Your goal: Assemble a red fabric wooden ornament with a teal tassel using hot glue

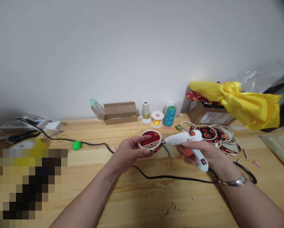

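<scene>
My left hand [129, 152] grips a round ornament [153, 136] with a pale cut-out wooden frame over dark red patterned fabric. Its fingers and thumb close on the left side of the rim. In my right hand [207, 152] is a white hot glue gun [179, 138] with an orange trigger, and a finger lies near that trigger. The gun's nozzle points left and meets or nearly meets the ornament's right edge; the exact contact is too small to tell. A blue cord [167, 149] with yellow thread ends hangs below the nozzle.
Behind stand an open cardboard box [120, 114], thread spools [169, 116] and a clear bottle [96, 109]. Fabric-covered wooden frames [208, 132] pile up at right, under a box [210, 114] with yellow cloth [251, 104]. A black cable [170, 177] crosses the table near a green cap [77, 145].
</scene>
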The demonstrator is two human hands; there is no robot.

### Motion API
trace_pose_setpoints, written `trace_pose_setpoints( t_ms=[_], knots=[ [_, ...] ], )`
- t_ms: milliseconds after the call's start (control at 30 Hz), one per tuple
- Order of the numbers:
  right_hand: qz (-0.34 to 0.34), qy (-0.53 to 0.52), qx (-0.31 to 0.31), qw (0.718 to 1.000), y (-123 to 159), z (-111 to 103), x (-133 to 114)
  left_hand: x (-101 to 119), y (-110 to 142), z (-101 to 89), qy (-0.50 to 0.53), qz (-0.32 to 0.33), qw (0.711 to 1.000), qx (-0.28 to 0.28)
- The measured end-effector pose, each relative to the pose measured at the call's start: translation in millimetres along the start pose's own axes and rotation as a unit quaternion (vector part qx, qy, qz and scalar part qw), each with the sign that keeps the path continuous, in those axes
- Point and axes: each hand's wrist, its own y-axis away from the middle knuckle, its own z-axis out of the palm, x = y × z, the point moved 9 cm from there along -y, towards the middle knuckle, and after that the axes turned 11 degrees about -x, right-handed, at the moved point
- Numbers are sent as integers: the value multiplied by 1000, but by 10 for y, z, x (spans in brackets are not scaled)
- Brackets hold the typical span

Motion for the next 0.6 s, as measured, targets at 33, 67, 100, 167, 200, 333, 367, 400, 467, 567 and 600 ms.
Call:
trace_pose_setpoints(
  t_ms=[33, 67, 100, 167, 200, 333, 367, 400, 467, 567, 600],
  knots=[
    [3, 2, 0, 1000, 1, -4, 4, 4, 1, 1, -5, 2, 1000, 0],
    [8, 3, -1, 1000, 3, -9, 11, 3, 2, 0, -10, 4, 1000, -1],
    [12, 3, -1, 1000, 6, -17, 18, 0, 2, -3, -14, 5, 1000, -1],
    [19, 9, 4, 1000, 14, -43, 32, -10, -2, -10, -15, 8, 1000, -4],
    [22, 13, 8, 1000, 18, -57, 37, -14, -5, -14, -14, 10, 1000, -6],
    [23, 26, 29, 999, 18, -93, 34, -12, -17, -27, -15, 19, 1000, -8],
    [22, 28, 33, 999, 13, -93, 27, -10, -18, -29, -14, 20, 1000, -7],
    [19, 30, 36, 999, 9, -91, 17, -9, -19, -31, -13, 20, 1000, -6],
    [14, 38, 40, 998, 2, -84, -2, -4, -16, -28, -8, 19, 1000, -5],
    [13, 42, 43, 998, 0, -86, -11, 13, -9, -14, 7, 23, 1000, -5],
    [14, 41, 42, 998, 0, -89, -9, 20, -6, -10, 12, 25, 1000, -5]
  ],
)
